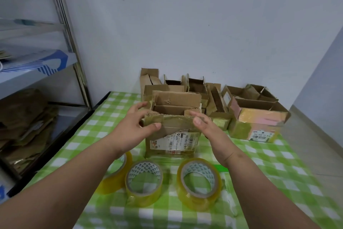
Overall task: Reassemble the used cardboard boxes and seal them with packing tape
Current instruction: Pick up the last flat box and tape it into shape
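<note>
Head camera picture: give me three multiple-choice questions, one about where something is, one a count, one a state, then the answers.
1. Where are the tape rolls?
A. On a shelf
B. On the tablecloth, nearer the person than the front box
C. Inside a box

2. How many tape rolls show?
A. Three
B. One
C. Five

3. The front box's top is:
A. Taped shut
B. Crushed flat
C. Open, flaps up

Answers: B, they lie on the green checks below the box; A, three yellowish rolls; C, its flaps stand between the left hand and right hand.
</note>
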`<act>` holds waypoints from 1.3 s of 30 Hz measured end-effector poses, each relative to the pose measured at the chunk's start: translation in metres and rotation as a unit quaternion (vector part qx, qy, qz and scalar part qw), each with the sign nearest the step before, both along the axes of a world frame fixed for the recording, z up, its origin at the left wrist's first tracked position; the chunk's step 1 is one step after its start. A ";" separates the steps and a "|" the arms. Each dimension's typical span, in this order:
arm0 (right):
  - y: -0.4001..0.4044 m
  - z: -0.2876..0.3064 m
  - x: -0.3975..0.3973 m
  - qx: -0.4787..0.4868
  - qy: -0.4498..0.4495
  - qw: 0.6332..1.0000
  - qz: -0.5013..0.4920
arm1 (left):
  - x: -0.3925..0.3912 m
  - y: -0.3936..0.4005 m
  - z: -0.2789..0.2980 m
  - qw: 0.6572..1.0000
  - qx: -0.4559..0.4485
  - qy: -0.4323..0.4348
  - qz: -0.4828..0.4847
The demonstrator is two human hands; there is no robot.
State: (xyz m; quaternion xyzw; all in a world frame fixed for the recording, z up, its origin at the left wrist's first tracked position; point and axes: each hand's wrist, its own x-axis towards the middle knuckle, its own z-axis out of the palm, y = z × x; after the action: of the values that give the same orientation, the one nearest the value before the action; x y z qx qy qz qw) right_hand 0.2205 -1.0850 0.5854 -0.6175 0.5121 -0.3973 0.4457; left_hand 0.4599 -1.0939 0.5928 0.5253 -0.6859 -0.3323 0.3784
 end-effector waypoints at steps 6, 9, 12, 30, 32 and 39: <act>-0.003 -0.005 0.000 -0.020 -0.018 0.999 -0.023 | -0.001 -0.004 -0.005 0.998 -0.041 0.019 -0.032; -0.006 -0.006 0.000 -0.025 -0.014 0.999 -0.031 | 0.002 -0.008 -0.003 0.999 0.012 0.019 -0.043; -0.009 -0.007 0.000 -0.030 -0.003 0.999 -0.033 | 0.002 -0.008 0.001 0.997 0.056 0.034 -0.052; -0.024 -0.004 0.005 -0.031 -0.004 0.995 -0.096 | -0.002 -0.032 0.016 0.999 0.044 -0.005 -0.025; -0.025 -0.003 0.006 -0.029 0.013 0.995 -0.093 | -0.008 -0.032 0.020 0.997 0.067 0.007 -0.048; -0.020 -0.002 0.007 -0.040 0.031 0.995 -0.085 | -0.004 -0.029 0.009 0.998 0.024 0.034 -0.038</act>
State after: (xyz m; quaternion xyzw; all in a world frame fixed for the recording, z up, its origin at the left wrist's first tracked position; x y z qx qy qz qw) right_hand 0.2272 -1.1051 0.5838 -0.6015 0.5597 -0.4345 0.3690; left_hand 0.4562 -1.1233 0.6019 0.4965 -0.6835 -0.3808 0.3759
